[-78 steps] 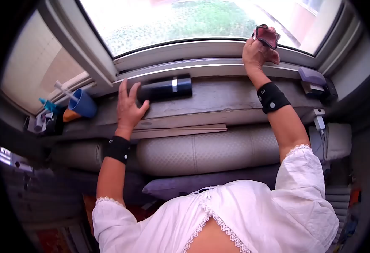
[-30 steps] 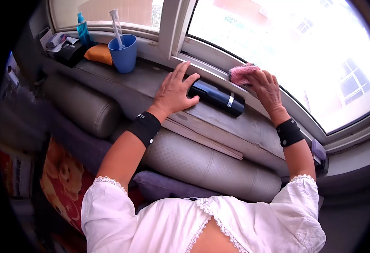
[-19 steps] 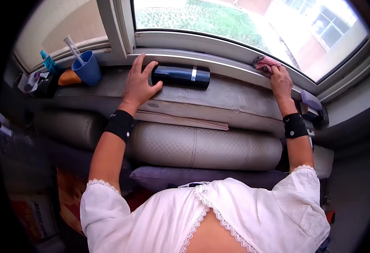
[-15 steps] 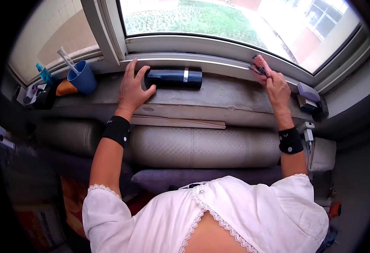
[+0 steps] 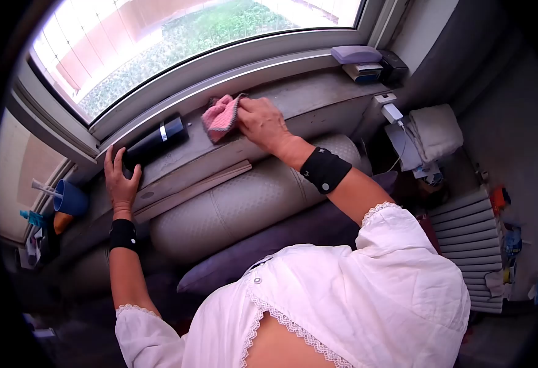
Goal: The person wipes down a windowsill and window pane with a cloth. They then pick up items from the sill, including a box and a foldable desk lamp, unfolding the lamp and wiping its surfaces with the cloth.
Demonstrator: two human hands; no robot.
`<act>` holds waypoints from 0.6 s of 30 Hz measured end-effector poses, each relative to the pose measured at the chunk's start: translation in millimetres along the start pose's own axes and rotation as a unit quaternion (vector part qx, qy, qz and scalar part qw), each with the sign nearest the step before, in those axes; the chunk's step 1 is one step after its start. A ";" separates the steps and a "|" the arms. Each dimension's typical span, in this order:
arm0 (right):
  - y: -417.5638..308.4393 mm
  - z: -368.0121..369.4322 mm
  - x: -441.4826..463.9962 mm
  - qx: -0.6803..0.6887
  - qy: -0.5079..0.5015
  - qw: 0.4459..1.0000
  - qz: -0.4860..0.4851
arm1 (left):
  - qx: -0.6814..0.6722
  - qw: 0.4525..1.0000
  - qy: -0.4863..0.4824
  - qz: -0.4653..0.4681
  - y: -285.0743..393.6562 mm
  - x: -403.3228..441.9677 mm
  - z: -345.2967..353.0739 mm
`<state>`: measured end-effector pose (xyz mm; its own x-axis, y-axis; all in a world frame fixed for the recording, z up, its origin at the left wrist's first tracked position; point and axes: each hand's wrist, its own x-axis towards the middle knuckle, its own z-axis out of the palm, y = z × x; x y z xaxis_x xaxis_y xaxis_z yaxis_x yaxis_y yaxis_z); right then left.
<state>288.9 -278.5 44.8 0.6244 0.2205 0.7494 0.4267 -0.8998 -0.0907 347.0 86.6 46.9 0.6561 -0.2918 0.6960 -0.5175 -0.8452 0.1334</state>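
Observation:
My right hand [image 5: 264, 124] is closed on a bunched pink cloth [image 5: 221, 116] with a grey edge. The cloth is against the window sill [image 5: 312, 95], right of a black cylindrical object [image 5: 152, 142] with a silver band. That cylinder lies on its side along the window frame; it may be a flask, but I cannot tell. My left hand [image 5: 121, 183] is at the cylinder's left end, fingers and thumb spread apart. Whether its fingertips touch the cylinder is unclear. Both wrists wear black bands.
Below the sill runs a padded grey bolster [image 5: 232, 196] with a purple cushion [image 5: 281, 236] under it. On the left stands a blue cup [image 5: 72, 199]. A purple case [image 5: 356, 54] rests on small boxes at the right. A white charger [image 5: 392, 113] is plugged in nearby.
The view has turned toward the right. My right hand has brought the pink cloth from the window frame's right side down to the sill, nearer the cylinder. My left hand stays by the cylinder's end.

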 end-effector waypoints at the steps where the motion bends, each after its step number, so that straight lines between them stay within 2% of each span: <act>1: 22.5 -6.1 -7.5 -0.046 0.001 0.998 0.031 | 0.003 1.000 0.001 -0.004 0.3 -0.7 0.9; 4: 75.4 -36.1 -23.8 -0.111 -0.020 0.989 0.096 | 0.003 1.000 -0.001 -0.008 2.5 -0.2 -0.9; 6: 88.4 -63.4 -15.2 -0.018 -0.027 0.992 0.120 | 0.004 1.000 -0.003 -0.012 1.6 -1.0 -1.2; 8: 110.2 -82.8 -1.3 0.170 0.071 0.948 0.261 | 0.010 1.000 0.000 -0.012 1.2 0.0 -1.0; 9: 117.8 -88.4 4.5 0.361 0.133 0.829 0.406 | 0.009 1.000 0.000 -0.014 1.7 -0.6 -1.9; 10: 130.0 -89.5 5.7 0.419 0.234 0.725 0.494 | 0.007 1.000 0.000 -0.014 2.5 -0.3 -2.7; 11: 151.3 -89.6 5.9 0.499 0.263 0.598 0.569 | 0.006 1.000 -0.001 -0.013 3.0 0.5 -3.2; 13: 177.3 -83.8 16.1 0.567 0.316 0.407 0.643 | 0.008 1.000 -0.002 -0.012 3.1 0.5 -2.9; 16: 208.8 -78.9 18.9 0.663 0.308 0.347 0.587 | 0.011 1.000 0.000 -0.010 6.2 1.9 -4.6; 17: 217.7 -78.5 20.2 0.674 0.307 0.302 0.600 | 0.013 1.000 0.000 -0.012 7.2 1.1 -6.0; 18: 226.4 -76.2 20.0 0.661 0.308 0.325 0.602 | 0.016 1.000 0.006 -0.010 7.0 0.6 -5.8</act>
<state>348.1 -506.5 89.3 0.7835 -0.4760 -0.3995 0.2780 0.8434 -0.4599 340.6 83.1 52.4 0.6586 -0.2697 0.7025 -0.4870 -0.8644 0.1248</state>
